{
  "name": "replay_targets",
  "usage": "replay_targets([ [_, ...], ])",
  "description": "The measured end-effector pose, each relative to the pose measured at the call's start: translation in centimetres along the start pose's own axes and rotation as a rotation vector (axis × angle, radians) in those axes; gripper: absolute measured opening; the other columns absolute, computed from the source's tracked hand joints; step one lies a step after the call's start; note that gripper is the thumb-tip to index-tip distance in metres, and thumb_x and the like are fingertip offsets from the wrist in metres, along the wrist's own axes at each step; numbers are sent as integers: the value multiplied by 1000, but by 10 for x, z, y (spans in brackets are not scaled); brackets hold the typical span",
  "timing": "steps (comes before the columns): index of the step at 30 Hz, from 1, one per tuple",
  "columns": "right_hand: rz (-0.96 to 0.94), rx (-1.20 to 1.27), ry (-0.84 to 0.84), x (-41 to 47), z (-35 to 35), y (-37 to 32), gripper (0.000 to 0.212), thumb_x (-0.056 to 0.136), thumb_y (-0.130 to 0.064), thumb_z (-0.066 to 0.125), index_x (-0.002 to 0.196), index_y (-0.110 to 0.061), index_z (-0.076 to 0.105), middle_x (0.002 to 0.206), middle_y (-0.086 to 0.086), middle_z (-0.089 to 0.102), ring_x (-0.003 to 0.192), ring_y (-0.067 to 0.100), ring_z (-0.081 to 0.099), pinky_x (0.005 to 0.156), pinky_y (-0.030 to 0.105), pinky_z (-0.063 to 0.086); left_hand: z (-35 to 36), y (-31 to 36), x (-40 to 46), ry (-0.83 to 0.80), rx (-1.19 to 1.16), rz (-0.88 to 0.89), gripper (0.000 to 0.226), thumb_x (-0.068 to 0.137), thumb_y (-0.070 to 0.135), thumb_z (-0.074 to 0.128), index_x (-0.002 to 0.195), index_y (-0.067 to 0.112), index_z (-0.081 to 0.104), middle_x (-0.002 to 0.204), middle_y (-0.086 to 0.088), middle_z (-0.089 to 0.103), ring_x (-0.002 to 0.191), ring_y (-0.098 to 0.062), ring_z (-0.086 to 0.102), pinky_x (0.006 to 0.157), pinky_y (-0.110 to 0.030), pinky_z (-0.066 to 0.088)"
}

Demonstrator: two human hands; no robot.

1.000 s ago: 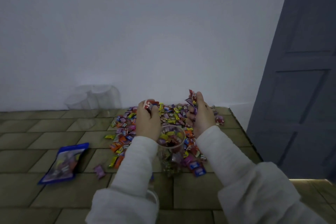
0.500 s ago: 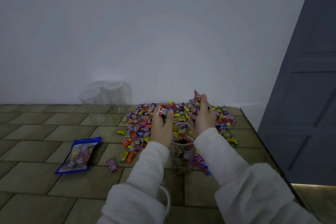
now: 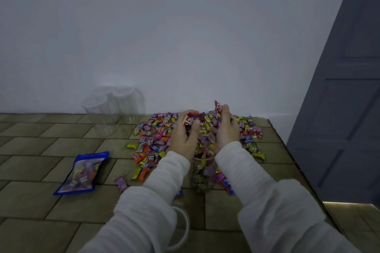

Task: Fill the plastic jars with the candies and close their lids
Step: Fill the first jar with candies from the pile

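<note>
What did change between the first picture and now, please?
Both hands, the left hand and right hand, keep gripping candies above the open jar; their grip looks unchanged. The view shifted, so everything sits further right. The empty jars and blue bag stayed put.

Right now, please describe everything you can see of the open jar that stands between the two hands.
The open jar is clear, looks like plastic, and stands upright on the tiled surface at the near edge of the candy pile. It has no lid on, and wrapped candies show through its wall nearly up to the rim. The left hand and right hand hold candies above its mouth and hide part of the rim; whether they touch it cannot be told.
</note>
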State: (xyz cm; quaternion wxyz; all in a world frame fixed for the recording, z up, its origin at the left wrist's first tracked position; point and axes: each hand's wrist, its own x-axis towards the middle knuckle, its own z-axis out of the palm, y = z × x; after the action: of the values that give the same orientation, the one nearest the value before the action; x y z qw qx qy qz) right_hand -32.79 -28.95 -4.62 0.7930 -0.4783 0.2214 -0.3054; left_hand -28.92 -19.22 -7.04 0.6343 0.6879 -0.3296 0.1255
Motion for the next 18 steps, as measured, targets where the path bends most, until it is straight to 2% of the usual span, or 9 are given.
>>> replay_targets([
  [2, -2, 12, -6, 1, -1, 1, 32, 94, -51, 50, 76, -24, 52, 61, -3, 47, 42, 7, 41, 41, 24, 31, 1, -1, 0, 26, -38, -9, 14, 95, 24, 50, 109, 27, 53, 97, 8, 63, 93, -6, 61, 84, -21, 49],
  [5, -6, -7, -10, 1, -1, 1, 31, 93, -52, 50, 79, -24, 54, 62, -4, 49, 44, 8, 42, 41, 24, 32, 2, -4, -1, 27, -86, -87, 4, 92, 34, 53, 94, 31, 55, 81, 3, 64, 78, -19, 64, 74, -37, 55],
  [7, -9, -26, -5, 2, -1, 3, 30, 93, -52, 50, 82, -25, 56, 63, -3, 50, 46, 9, 43, 42, 25, 33, 2, -4, -2, 24, -111, -115, 12, 89, 42, 56, 89, 30, 57, 76, -1, 65, 74, -24, 65, 72, -46, 55],
  [10, -22, -44, 1, 3, -1, 3, 32, 91, -54, 51, 81, -25, 59, 68, -2, 53, 54, 13, 47, 48, 27, 37, 3, -6, 3, -5, -91, -141, 32, 85, 52, 56, 87, 20, 62, 78, -5, 69, 75, -25, 67, 73, -51, 54],
  [13, -18, -52, 5, 3, 0, 3, 32, 92, -53, 50, 86, -23, 61, 70, -3, 57, 54, 12, 55, 47, 26, 41, 3, -7, 7, -7, -106, -179, 45, 83, 50, 56, 85, 6, 66, 78, -14, 69, 76, -28, 67, 73, -49, 54],
  [14, -15, -35, 3, 2, 0, 3, 31, 93, -51, 50, 87, -22, 60, 69, -3, 55, 50, 9, 55, 43, 24, 40, 3, -7, 7, 7, -119, -196, 43, 83, 46, 57, 81, 4, 66, 75, -16, 68, 74, -27, 66, 70, -46, 53],
  [16, -16, -20, -12, 2, 0, 2, 30, 94, -50, 49, 84, -23, 57, 68, -1, 51, 46, 8, 49, 38, 21, 35, 2, -4, 6, 1, -163, -216, 28, 87, 31, 59, 76, 8, 69, 72, -11, 68, 72, -19, 65, 65, -36, 51],
  [18, -10, -27, -10, 2, -1, 2, 29, 94, -50, 50, 80, -25, 54, 70, 0, 50, 47, 9, 44, 37, 20, 34, 1, -3, 4, -45, -233, -228, 23, 84, 21, 56, 81, 5, 72, 79, -10, 72, 77, -20, 68, 69, -27, 53],
])
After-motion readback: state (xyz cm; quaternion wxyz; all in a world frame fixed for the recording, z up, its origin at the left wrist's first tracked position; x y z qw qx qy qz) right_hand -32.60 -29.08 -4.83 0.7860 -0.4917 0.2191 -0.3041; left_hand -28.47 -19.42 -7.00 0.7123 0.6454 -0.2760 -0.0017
